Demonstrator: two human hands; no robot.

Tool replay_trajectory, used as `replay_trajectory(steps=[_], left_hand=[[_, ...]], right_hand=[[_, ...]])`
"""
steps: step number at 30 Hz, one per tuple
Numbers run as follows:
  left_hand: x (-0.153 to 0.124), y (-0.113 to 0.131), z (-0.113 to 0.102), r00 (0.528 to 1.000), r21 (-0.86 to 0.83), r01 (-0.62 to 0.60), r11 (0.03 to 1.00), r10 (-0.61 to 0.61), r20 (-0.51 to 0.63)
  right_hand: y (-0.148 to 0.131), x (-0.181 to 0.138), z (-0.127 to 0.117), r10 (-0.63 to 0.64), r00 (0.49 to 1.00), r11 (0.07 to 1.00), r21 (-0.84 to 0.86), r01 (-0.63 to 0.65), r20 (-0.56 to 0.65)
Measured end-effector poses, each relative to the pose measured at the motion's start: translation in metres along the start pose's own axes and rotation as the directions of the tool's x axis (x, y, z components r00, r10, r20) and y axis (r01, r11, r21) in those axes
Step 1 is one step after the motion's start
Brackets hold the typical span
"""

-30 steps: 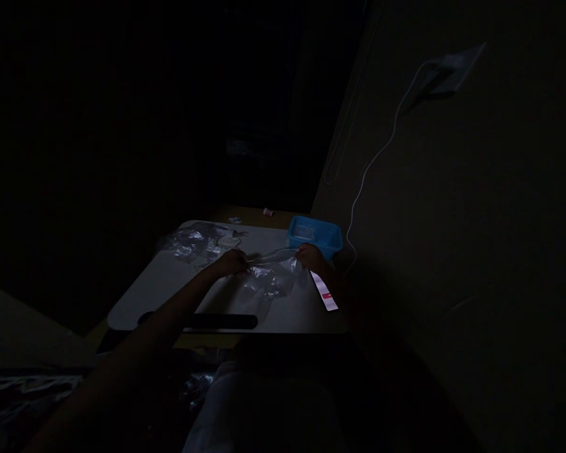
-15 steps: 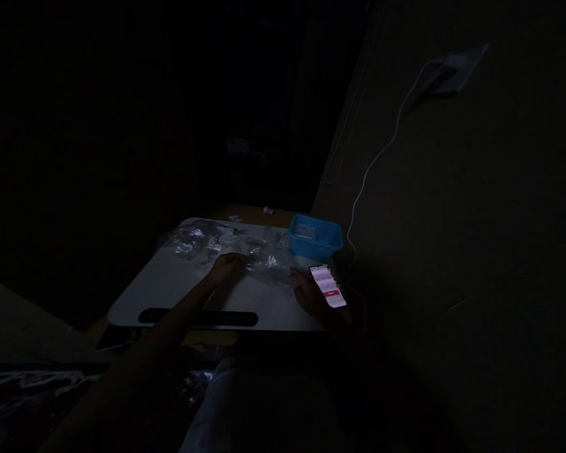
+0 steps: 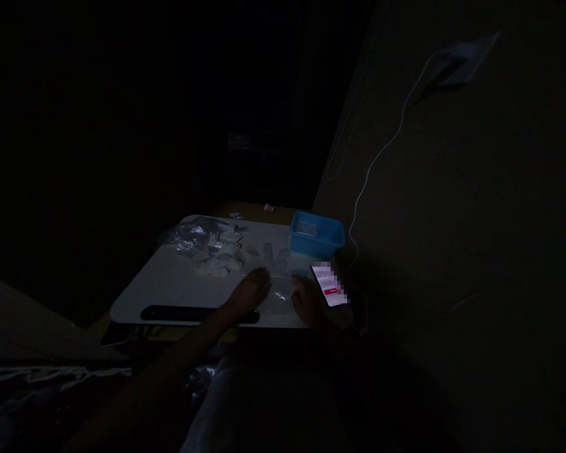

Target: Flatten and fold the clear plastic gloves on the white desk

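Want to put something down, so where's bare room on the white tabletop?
The white tabletop looks bare front left, between the dark strip and crumpled plastic. Crowded: centre to right, with left hand, right hand, clear plastic, phone, blue basket.

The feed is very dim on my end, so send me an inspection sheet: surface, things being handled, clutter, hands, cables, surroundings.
Surface: white tabletop, dark slot along its near edge.
Things handled: clear plastic, lying between the hands.
Clutter: crumpled plastic at far left; blue bin at far right; lit phone at right.
Hands: left hand and right hand flank the clear plastic; grip too dark to tell.
Cables: white cable hangs from a wall outlet.
Surroundings: plain wall at right; deep shadow beyond the table.
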State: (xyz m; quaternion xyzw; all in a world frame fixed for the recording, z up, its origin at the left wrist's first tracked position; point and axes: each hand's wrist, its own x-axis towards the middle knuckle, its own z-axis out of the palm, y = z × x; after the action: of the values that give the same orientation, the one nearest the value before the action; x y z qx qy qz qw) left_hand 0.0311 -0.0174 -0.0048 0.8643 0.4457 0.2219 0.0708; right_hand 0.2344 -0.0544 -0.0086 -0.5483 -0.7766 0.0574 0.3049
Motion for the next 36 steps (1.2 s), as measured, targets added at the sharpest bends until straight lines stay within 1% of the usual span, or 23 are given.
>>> replay_trajectory(steps=[1, 2, 4, 6, 8, 10, 11, 13, 15, 20, 22, 24, 26, 27, 29, 31, 33, 36], left_hand=[[-0.003, 0.003, 0.008, 0.999, 0.061, -0.017, 0.998, 0.016, 0.029], [-0.006, 0.005, 0.014, 0.999, 0.120, 0.002, 0.993, -0.006, 0.034], [-0.012, 0.007, 0.025, 0.997, 0.210, 0.044, 0.977, -0.055, 0.046], [-0.016, 0.006, 0.031, 0.995, 0.267, 0.077, 0.961, -0.091, 0.043], [-0.018, 0.006, 0.034, 0.994, 0.301, 0.088, 0.950, -0.102, 0.034], [-0.019, 0.006, 0.034, 0.994, 0.319, 0.088, 0.944, -0.103, 0.029], [-0.019, 0.006, 0.033, 0.994, 0.325, 0.088, 0.942, -0.102, 0.029], [-0.020, 0.007, 0.032, 0.994, 0.332, 0.085, 0.939, -0.101, 0.033], [-0.022, 0.008, 0.031, 0.994, 0.338, 0.083, 0.937, -0.101, 0.036], [-0.024, 0.011, 0.030, 0.993, 0.347, 0.095, 0.933, -0.111, 0.027], [-0.024, 0.012, 0.031, 0.994, 0.341, 0.098, 0.935, -0.111, 0.019], [-0.024, 0.012, 0.031, 0.994, 0.340, 0.097, 0.935, -0.110, 0.019], [-0.024, 0.013, 0.030, 0.993, 0.345, 0.097, 0.934, -0.112, 0.025], [-0.024, 0.013, 0.030, 0.993, 0.350, 0.098, 0.932, -0.115, 0.028], [-0.024, 0.015, 0.030, 0.992, 0.362, 0.100, 0.927, -0.119, 0.030], [-0.025, 0.016, 0.029, 0.993, 0.372, 0.096, 0.923, -0.116, 0.033], [-0.027, 0.017, 0.029, 0.993, 0.376, 0.094, 0.922, -0.114, 0.033], [-0.030, 0.018, 0.028, 0.992, 0.370, 0.094, 0.924, -0.117, 0.040]], right_hand=[[0.001, 0.001, -0.001, 0.018, 0.999, 0.999, -0.046, -0.019, -0.033], [0.002, 0.001, -0.001, 0.028, 0.998, 0.996, -0.086, -0.032, -0.049], [0.000, 0.003, 0.000, 0.018, 1.000, 0.991, -0.135, -0.020, -0.015], [-0.005, 0.003, 0.006, -0.063, 0.994, 0.986, -0.151, 0.076, 0.086], [-0.013, 0.002, 0.013, -0.161, 0.972, 0.968, -0.164, 0.190, 0.173], [-0.018, 0.000, 0.020, -0.208, 0.956, 0.947, -0.201, 0.250, 0.208], [-0.018, -0.001, 0.023, -0.211, 0.954, 0.940, -0.225, 0.258, 0.213], [-0.014, -0.001, 0.026, -0.196, 0.957, 0.931, -0.266, 0.250, 0.212], [-0.003, 0.000, 0.026, -0.181, 0.963, 0.924, -0.300, 0.236, 0.200], [0.031, 0.016, 0.011, -0.144, 0.977, 0.913, -0.360, 0.192, 0.157], [0.038, 0.025, 0.005, -0.117, 0.982, 0.906, -0.390, 0.167, 0.149], [0.039, 0.033, 0.002, -0.085, 0.985, 0.898, -0.417, 0.140, 0.148], [0.034, 0.040, 0.003, -0.104, 0.981, 0.900, -0.404, 0.163, 0.164], [0.030, 0.042, 0.005, -0.147, 0.972, 0.902, -0.378, 0.208, 0.184], [0.019, 0.043, 0.010, -0.267, 0.934, 0.894, -0.301, 0.332, 0.237], [0.011, 0.043, 0.017, -0.350, 0.893, 0.877, -0.236, 0.418, 0.282], [0.007, 0.045, 0.022, -0.363, 0.880, 0.876, -0.211, 0.435, 0.305], [0.014, 0.054, 0.028, -0.335, 0.888, 0.884, -0.221, 0.412, 0.315]])
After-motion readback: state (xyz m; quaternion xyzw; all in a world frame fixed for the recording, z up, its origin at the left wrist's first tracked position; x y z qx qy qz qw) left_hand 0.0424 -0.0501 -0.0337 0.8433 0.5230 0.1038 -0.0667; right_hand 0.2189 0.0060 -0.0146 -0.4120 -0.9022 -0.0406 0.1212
